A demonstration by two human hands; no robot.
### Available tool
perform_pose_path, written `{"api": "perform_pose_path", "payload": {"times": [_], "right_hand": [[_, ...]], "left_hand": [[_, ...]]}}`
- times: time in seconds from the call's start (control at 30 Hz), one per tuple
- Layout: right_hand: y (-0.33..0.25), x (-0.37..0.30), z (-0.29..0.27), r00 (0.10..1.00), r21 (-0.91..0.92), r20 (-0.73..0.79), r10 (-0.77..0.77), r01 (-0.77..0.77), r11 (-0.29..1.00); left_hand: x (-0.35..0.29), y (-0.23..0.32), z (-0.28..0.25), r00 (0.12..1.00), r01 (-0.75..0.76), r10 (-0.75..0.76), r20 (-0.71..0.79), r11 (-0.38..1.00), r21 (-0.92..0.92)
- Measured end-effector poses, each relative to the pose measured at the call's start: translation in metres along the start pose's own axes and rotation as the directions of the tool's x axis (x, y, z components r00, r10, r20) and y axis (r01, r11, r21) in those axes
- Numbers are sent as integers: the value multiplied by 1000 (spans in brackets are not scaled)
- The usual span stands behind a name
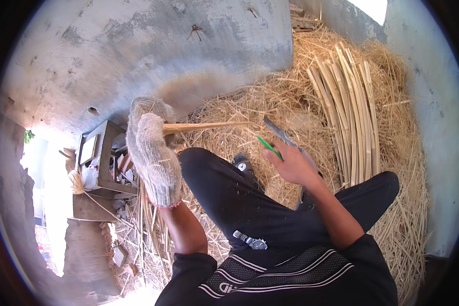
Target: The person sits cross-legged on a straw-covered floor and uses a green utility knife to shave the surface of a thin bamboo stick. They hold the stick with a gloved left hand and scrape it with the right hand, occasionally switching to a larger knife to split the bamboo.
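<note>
My left hand (153, 148), in a thick grey knitted glove, is closed around one end of a pale wooden strip (204, 126). The strip reaches rightward, its thin tip close to my right hand (290, 162). That hand is bare, with its fingers closed on a slim green stick-like tool (269, 147); its far end is too fine to make out. A dark metal blade (276, 128) shows just beyond the right hand and passes behind it. Whether the right hand touches the blade, I cannot tell.
A bundle of long split strips (349, 112) lies on the straw (392, 224) to the right. A wooden cabinet (104, 158) with clutter stands at left. A grey wall (153, 46) rises ahead. A wristwatch (257, 244) rests on the dark clothing at my lap, between my bent legs.
</note>
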State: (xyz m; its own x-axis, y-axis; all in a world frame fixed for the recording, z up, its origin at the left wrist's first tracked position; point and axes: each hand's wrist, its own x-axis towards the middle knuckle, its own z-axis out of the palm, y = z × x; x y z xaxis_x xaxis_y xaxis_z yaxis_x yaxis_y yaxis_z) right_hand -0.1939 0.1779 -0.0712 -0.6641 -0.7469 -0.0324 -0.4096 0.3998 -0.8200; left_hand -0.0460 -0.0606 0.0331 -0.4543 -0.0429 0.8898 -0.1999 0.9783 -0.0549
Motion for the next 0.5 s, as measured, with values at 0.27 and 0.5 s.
{"api": "perform_pose_path", "payload": {"times": [0.27, 0.5], "right_hand": [[-124, -58, 45, 909, 430, -280, -308, 406, 807], [-114, -61, 55, 932, 318, -282, -230, 317, 894]], "left_hand": [[-30, 56, -42, 997, -9, -9, 70, 970, 242], [-50, 65, -42, 977, 211, -212, -17, 958, 196]]}}
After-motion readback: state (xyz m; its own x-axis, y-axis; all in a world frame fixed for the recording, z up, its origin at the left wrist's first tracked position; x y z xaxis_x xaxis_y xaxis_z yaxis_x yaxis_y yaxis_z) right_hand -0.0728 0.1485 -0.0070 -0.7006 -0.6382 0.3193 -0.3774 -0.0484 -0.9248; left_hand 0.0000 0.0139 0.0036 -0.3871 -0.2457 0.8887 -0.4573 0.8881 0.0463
